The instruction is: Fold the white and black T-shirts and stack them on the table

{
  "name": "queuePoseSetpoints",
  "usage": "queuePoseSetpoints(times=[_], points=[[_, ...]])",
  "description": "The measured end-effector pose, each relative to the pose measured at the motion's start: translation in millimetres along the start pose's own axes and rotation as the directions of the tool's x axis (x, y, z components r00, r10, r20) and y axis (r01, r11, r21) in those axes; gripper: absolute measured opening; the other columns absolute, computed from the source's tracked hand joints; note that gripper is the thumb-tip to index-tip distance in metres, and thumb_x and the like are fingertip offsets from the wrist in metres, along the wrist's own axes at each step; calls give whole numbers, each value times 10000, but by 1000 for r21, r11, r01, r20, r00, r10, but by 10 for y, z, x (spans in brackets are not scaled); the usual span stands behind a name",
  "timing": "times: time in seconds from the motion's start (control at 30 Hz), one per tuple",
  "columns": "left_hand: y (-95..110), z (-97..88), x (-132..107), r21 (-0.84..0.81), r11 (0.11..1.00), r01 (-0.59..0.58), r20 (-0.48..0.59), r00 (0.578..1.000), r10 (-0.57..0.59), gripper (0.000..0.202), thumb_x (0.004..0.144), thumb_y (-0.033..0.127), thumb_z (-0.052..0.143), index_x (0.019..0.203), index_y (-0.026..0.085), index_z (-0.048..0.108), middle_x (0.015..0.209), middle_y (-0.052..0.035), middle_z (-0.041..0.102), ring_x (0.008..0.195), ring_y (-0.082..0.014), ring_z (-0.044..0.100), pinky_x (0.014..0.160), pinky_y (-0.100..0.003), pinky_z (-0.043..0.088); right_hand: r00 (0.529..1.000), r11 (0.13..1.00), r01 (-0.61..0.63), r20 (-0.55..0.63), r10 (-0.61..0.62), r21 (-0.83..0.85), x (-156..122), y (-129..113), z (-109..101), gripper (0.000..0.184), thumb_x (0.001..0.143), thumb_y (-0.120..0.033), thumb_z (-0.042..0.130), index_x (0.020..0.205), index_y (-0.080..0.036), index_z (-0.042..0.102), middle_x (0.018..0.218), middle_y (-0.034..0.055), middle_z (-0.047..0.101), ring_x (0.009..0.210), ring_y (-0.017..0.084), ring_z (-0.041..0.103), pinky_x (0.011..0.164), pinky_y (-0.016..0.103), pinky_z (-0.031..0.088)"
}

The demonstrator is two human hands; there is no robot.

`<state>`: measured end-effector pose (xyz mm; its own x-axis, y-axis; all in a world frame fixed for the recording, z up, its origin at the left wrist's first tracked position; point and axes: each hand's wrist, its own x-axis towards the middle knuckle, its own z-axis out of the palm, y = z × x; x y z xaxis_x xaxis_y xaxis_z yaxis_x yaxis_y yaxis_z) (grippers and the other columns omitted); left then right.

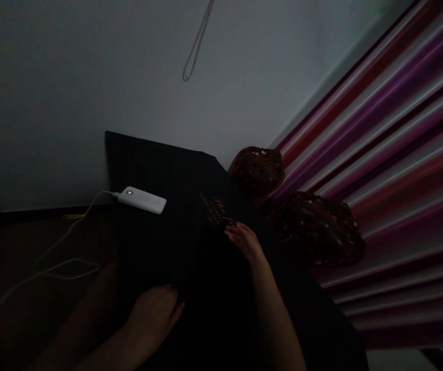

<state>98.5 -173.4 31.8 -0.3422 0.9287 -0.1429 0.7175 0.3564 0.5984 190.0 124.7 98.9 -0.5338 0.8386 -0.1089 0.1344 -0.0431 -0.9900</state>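
**Both hands flat on a dark cloth in dim light**

Two reddish-brown openwork baskets stand at the right of the cloth, the upper basket (258,171) just beside the lower basket (319,226); the light is too low to tell what, if anything, lies in them.

A black cloth (159,242) with a small printed mark (217,212) covers the surface in front of the person. The left hand (154,312) lies palm down on its near part, fingers loosely together and closed on nothing. The right hand (244,240) rests farther out, fingers stretched flat and gripping nothing, its fingertips touching the cloth just below the print.

The cloth's far edge runs along the pale wall (89,77), and its left edge drops to a dark floor. Between the two hands the cloth lies bare.

A white power bank (142,199) sits on the cloth near its far left corner, well apart from both hands, with a white cable (66,237) trailing off the left edge. A thin chain (198,41) hangs on the wall above. A striped purple and red curtain (399,154) fills the right side, close behind the baskets, which stand near the right hand.
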Motion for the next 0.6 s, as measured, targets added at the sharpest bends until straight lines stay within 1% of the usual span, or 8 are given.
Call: queuePoseSetpoints(times=[0.07, 0.13, 0.27, 0.37, 0.43, 0.47, 0.53, 0.6], points=[[-128, -16, -20, 55, 996, 66, -7, 998, -65, 396, 911, 409, 404, 958, 141, 691, 1006, -159, 686, 964, -315, 645, 854, -438, 483, 993, 999, -28, 114, 23, 36, 52, 95, 283, 491, 700, -449, 721, 1071, -196, 523, 965, 89, 694, 860, 243, 689, 767, 377, 533], [-222, -60, -19, 76, 993, 95, -11, 995, -95, 433, 915, 455, 392, 956, 139, 687, 1017, -164, 681, 956, -314, 646, 842, -437, 493, 985, 998, 10, 175, 2, -66, 37, 166, 419, 494, 747, -488, 664, 1116, -203, 502, 1020, 91, 683, 891, 229, 682, 807, 386, 523], [-304, -208, 213, 121, 991, 60, -89, 995, -49, 494, 943, 484, 322, 945, 135, 672, 992, -156, 670, 920, -289, 647, 822, -415, 497, 981, 894, 180, 146, -130, -410, -186, 295, 369, 444, 765, -493, 620, 1080, -185, 566, 1056, 98, 659, 1006, 246, 625, 933, 428, 460], [-248, -328, 658, 181, 982, 52, -178, 984, -19, 546, 954, 504, 284, 926, 124, 674, 979, -164, 669, 922, -279, 640, 837, -391, 483, 972, 659, 232, 155, -175, -715, -525, 476, 280, 519, 827, -489, 554, 1226, -157, 551, 1277, 164, 557, 1222, 315, 486, 1044, 497, 345], [-150, -388, 1035, 207, 975, 82, -216, 976, -36, 593, 955, 520, 265, 938, 91, 675, 994, -195, 665, 958, -297, 632, 853, -396, 474, 981, 438, 190, 152, -120, -879, -781, 649, 270, 674, 854, -563, 501, 1393, -164, 429, 1469, 182, 364, 1363, 385, 290, 1062, 591, 268], [-87, -407, 1222, 212, 972, 98, -223, 973, -50, 615, 952, 529, 265, 950, 69, 673, 1005, -218, 660, 978, -313, 626, 856, -406, 473, 986, 368, 163, 145, -76, -915, -897, 741, 279, 750, 849, -611, 488, 1449, -183, 353, 1530, 171, 251, 1398, 414, 182, 1056, 642, 226], [45, -410, 1553, 215, 969, 119, -207, 976, -74, 621, 933, 547, 318, 964, 38, 672, 1018, -254, 655, 996, -349, 622, 840, -431, 482, 989, 290, 145, 146, -19, -946, -1076, 911, 311, 831, 843, -691, 435, 1504, -234, 225, 1575, 127, 68, 1414, 434, 23, 1038, 713, 142], [157, -368, 1783, 217, 969, 118, -162, 983, -83, 539, 881, 537, 453, 944, 54, 683, 1019, -248, 665, 996, -361, 628, 821, -433, 495, 987, 260, 161, 158, -32, -952, -1172, 1027, 342, 827, 858, -722, 358, 1517, -267, 152, 1574, 95, -12, 1413, 418, -41, 1039, 729, 73]])
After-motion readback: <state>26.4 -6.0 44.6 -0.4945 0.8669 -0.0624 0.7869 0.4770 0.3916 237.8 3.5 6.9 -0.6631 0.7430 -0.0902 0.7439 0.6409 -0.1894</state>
